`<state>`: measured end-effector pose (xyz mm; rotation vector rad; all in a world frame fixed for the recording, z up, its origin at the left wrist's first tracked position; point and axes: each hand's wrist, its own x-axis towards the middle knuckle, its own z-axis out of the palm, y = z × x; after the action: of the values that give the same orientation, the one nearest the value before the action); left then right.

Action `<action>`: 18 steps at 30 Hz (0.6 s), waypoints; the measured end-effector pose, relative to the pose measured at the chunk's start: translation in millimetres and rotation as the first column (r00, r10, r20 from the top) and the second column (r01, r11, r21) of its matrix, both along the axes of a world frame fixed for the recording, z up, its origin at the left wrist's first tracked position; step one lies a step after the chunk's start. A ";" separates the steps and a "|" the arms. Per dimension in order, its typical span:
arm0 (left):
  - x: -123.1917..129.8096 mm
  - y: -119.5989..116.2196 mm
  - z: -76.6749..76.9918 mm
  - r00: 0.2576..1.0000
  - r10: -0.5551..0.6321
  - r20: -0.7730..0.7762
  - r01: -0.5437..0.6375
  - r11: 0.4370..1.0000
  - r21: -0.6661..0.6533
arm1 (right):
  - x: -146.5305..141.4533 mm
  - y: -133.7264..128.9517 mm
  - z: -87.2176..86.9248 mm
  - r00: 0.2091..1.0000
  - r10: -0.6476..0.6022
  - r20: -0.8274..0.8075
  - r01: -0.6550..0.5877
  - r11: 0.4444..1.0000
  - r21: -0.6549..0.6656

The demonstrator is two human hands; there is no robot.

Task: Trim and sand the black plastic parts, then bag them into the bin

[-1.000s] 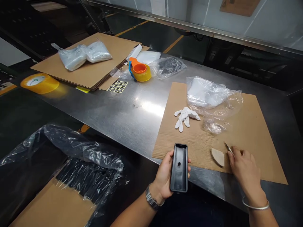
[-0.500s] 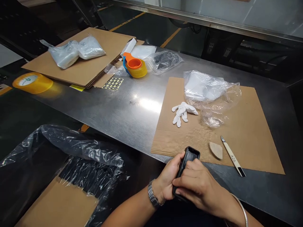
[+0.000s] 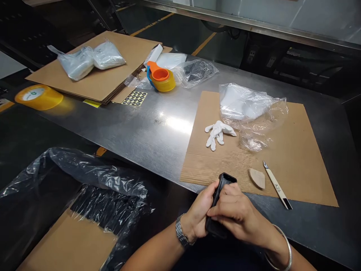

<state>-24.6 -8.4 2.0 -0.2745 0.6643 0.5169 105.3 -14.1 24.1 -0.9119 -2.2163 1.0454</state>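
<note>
A black, hollow plastic case (image 3: 217,227), long and narrow with a raised rim, is tilted over the near edge of the table. My left hand (image 3: 200,210) grips it along its left side, thumb near the top end. Over the case's open side lies my right hand (image 3: 237,212), fingers curled and pressed together at the inner wall. Whatever is pinched in them, if anything, is hidden. Just right of my hands a wedge-shaped tan block (image 3: 257,178) and a pale-handled knife (image 3: 277,184) marked A26 rest on the cardboard sheet (image 3: 299,150).
White gloves (image 3: 218,134) and a clear plastic bag (image 3: 248,105) lie on the cardboard. Further left are an orange tape dispenser (image 3: 162,77), a sticker sheet (image 3: 134,98), stacked cardboard (image 3: 118,49) with white packets (image 3: 84,60), and a yellow tape roll (image 3: 39,97). A plastic-lined box (image 3: 73,233) stands lower left.
My right hand has shifted slightly along the case, its fingers bending differently at the opening. The case has tilted a little in my left hand. Objects on the table stay put.
</note>
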 end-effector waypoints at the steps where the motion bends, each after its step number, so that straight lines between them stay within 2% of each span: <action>1: -0.9 -0.6 0.0 1.000 -0.020 -0.021 0.020 1.000 0.012 | 1.7 1.6 -2.2 0.999 -0.045 0.003 0.045 0.998 0.046; 4: -3.9 -3.0 -1.2 0.980 -0.175 -0.089 0.177 0.984 0.013 | 10.2 8.1 -10.2 0.957 -0.287 0.041 0.277 0.948 0.158; 6: -5.1 -4.1 -3.4 0.969 -0.229 -0.087 0.231 0.973 0.004 | 16.5 11.7 -13.8 0.918 -0.393 0.047 0.382 0.911 0.157; 9: -5.2 -4.4 -5.9 0.976 -0.211 -0.061 0.212 0.977 0.014 | 21.6 14.3 -14.9 0.934 -0.353 0.057 0.350 0.935 0.049; 12: -4.5 -4.8 -4.8 0.965 -0.252 -0.067 0.254 0.967 0.021 | 21.7 16.8 -14.2 0.957 -0.283 0.057 0.288 0.952 -0.108; 15: -5.3 -7.1 -3.0 0.943 -0.327 -0.056 0.330 0.943 0.038 | 23.0 22.5 -16.0 0.960 -0.278 -0.038 0.260 0.932 -0.253; 18: -7.7 -11.6 -5.0 0.927 -0.369 -0.061 0.373 0.926 0.065 | 26.9 28.7 -20.5 0.950 -0.289 -0.118 0.220 0.888 -0.405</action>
<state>-32.3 -19.9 -3.0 -0.0599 0.7219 0.1839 132.2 14.6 3.5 -1.1922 -1.7152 1.4020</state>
